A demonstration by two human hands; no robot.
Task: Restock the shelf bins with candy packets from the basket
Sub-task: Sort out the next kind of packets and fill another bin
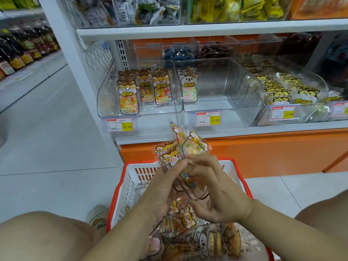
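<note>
Several glossy, crinkly candy packets [190,146] in both hands' [165,187] [220,194] grip above slatted plastic basket [131,187].

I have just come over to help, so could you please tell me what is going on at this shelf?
A person at the shelf holds a bunch of candy packets in both hands, the left hand and the right hand, above the basket, which holds more packets. The bunch is not in a bin yet. The left bin has three rows; the middle bin has only a few at its left side.
</note>
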